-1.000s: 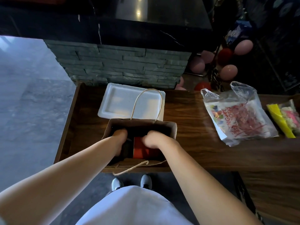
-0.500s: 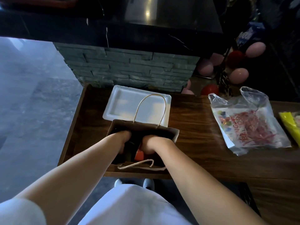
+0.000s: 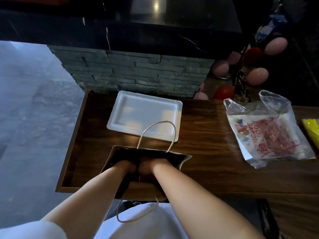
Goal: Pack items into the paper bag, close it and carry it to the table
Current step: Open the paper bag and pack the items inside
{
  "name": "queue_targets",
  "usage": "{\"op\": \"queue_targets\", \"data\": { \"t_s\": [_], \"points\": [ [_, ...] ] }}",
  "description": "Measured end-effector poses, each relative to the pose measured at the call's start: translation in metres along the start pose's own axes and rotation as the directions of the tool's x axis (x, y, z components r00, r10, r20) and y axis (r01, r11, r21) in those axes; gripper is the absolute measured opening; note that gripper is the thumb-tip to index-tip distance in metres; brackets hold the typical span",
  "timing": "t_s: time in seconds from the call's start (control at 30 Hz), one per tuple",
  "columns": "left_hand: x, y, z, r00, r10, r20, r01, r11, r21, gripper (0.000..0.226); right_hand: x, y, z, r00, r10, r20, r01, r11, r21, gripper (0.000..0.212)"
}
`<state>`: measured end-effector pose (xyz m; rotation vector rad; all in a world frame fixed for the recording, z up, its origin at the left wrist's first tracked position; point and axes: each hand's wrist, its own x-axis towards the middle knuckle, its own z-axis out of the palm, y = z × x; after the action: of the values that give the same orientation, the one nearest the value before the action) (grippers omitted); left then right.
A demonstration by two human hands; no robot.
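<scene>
Both hands, left (image 3: 128, 167) & right (image 3: 148, 167), reached inside the paper bag (image 3: 183, 158) at the worktop's (image 3: 207, 169) near edge; grip state couldn't be told, fingers hidden. White tray (image 3: 144, 116) lay just beyond; plastic bag (image 3: 269, 130) far right.

Dim scene: daylight is washing in left of the wooden counter (image 3: 207, 135), glare is spotting the dark surface behind it, and edges are bowing and softening.
</scene>
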<state>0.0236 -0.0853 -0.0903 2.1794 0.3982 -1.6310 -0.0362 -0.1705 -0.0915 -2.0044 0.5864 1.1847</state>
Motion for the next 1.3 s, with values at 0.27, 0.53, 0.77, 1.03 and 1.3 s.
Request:
{"op": "queue_targets", "data": {
  "t_s": [0.27,0.53,0.77,1.03,1.3],
  "points": [
    [0.0,-0.014,-0.02,0.97,0.208,0.123,-0.13,0.88,-0.457,0.01,0.033,0.017,0.012,0.988,0.115,0.105,-0.129,0.982,0.136,0.054],
    [0.009,0.003,-0.025,0.982,0.186,-0.02,-0.186,0.964,-0.188,0.025,0.042,0.011,0.017,0.97,-0.047,-0.24,0.053,0.998,0.021,0.052],
    [-0.034,0.024,-0.019,0.934,0.339,-0.111,-0.262,0.862,0.433,0.042,0.022,0.011,0.009,0.993,0.06,-0.101,-0.052,0.996,0.078,0.051],
    [-0.092,0.002,-0.079,0.834,0.549,0.05,-0.548,0.816,0.186,0.016,-0.072,0.004,-0.019,0.872,-0.243,-0.424,0.261,0.965,-0.016,0.037],
    [-0.076,-0.068,-0.137,0.678,0.708,-0.199,-0.713,0.699,0.059,0.045,-0.169,0.105,0.007,0.698,-0.017,-0.716,0.449,0.789,0.419,0.038]
  ]
}}
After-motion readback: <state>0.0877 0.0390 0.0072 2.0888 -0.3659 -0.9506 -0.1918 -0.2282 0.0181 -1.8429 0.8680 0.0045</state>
